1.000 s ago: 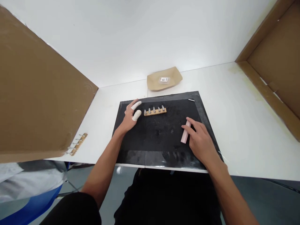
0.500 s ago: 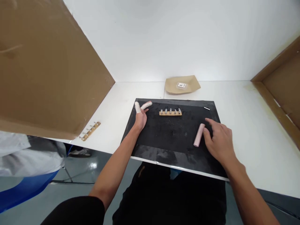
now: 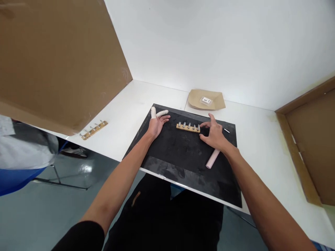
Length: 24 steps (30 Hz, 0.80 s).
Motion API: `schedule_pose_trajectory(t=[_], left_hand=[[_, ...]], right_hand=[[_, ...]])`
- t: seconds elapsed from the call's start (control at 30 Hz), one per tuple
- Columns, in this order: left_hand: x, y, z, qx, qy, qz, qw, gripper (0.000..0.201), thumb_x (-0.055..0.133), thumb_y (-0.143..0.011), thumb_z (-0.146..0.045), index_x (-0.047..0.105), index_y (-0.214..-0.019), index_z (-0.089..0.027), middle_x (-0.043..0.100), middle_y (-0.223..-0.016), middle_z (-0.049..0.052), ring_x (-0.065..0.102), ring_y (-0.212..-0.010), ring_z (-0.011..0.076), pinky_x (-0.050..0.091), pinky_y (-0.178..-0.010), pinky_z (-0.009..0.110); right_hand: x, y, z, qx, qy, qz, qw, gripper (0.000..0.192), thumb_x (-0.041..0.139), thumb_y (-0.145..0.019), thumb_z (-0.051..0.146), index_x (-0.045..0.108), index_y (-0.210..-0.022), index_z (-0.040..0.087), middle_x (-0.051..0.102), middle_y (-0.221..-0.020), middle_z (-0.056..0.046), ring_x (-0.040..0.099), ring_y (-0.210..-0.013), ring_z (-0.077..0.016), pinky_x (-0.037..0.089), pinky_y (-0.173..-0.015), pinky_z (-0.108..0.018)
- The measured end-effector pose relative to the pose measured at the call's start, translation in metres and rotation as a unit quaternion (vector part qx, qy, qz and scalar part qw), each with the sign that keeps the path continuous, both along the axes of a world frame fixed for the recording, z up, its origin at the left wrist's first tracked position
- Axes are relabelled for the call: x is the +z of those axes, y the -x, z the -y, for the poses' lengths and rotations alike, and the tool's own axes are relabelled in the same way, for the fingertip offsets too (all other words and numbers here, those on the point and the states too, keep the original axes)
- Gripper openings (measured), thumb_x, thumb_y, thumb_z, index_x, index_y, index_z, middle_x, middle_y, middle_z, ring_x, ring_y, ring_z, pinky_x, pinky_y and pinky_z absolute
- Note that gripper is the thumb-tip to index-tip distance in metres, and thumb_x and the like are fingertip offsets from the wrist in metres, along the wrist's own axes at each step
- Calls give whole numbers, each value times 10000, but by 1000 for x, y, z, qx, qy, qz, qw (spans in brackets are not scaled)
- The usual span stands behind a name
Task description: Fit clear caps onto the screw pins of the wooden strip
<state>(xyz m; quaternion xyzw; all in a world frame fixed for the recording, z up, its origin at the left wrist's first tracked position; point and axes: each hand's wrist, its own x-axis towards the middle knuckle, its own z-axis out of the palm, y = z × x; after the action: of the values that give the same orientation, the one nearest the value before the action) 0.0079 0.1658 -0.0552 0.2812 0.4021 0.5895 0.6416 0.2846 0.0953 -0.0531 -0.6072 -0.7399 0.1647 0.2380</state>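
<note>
Resting open, empty, near mat's (image 3: 183, 153) far-left edge: left hand (image 3: 156, 124). Now touching strip's (image 3: 187, 127) right end (fingers spread, holding nothing): right hand (image 3: 214, 135), leaving pink stick (image 3: 212, 159) beside wrist.

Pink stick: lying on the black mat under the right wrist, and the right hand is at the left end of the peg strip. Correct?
Not quite. In the head view the right hand is at the right end of the peg strip, not the left. The rest holds: the pink stick lies on the black mat under the right wrist.
</note>
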Motion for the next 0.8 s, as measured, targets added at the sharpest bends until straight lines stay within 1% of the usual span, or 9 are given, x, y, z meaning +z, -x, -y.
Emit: schedule_pose_trajectory(t=[0.1, 0.27, 0.37, 0.5, 0.6, 0.8], left_hand=[[1, 0, 1, 3, 6, 1, 1000, 671, 303, -1031, -626, 730, -917, -122, 734, -1057, 145, 692, -810, 171, 538, -785, 306], [3, 1, 3, -1, 3, -13, 1000, 687, 290, -1039, -618, 733, -881, -117, 727, -1112, 141, 687, -814, 151, 528, -769, 267], [4, 1, 4, -10, -1, -22, 1000, 662, 313, -1039, -610, 740, -903, -122, 726, -1143, 137, 686, -826, 151, 530, -788, 272], [5, 2, 3, -23, 4, -24, 999, 646, 319, -1048, -581, 743, -896, -118, 721, -1163, 137, 679, -803, 140, 521, -769, 262], [5, 3, 1, -40, 10, -26, 999, 649, 297, -1061, -552, 741, -888, -112, 721, -1157, 141, 678, -788, 133, 513, -751, 253], [5, 6, 2, -63, 8, -43, 997, 644, 245, -1080, -502, 742, -942, -116, 703, -1215, 141, 684, -798, 124, 517, -780, 265]], right_hand=[[-6, -2, -4, 9, -9, -8, 1000, 1009, 607, -748, 293, 50, -1579, 162, 695, -1127, -90, 607, -1062, -317, 345, -1048, -550], [-11, 1, -12, 31, -35, -12, 999, 957, 615, -749, 281, 133, -1569, 174, 695, -1015, -58, 617, -980, -293, 352, -1047, -526], [-11, 4, -13, 26, -54, -10, 998, 929, 604, -756, 258, 160, -1568, 179, 685, -987, -55, 612, -979, -299, 342, -1057, -535], [-6, 6, -9, 22, -62, -8, 998, 904, 615, -731, 235, 225, -1544, 179, 678, -964, -50, 611, -941, -287, 389, -1024, -507], [0, 4, -4, 5, -71, -19, 997, 865, 622, -731, 236, 265, -1517, 189, 678, -963, -40, 607, -887, -263, 416, -1001, -487], [8, 4, 13, -64, -104, -76, 990, 694, 624, -739, 254, 388, -1390, 203, 674, -949, -31, 566, -788, -218, 442, -938, -451]])
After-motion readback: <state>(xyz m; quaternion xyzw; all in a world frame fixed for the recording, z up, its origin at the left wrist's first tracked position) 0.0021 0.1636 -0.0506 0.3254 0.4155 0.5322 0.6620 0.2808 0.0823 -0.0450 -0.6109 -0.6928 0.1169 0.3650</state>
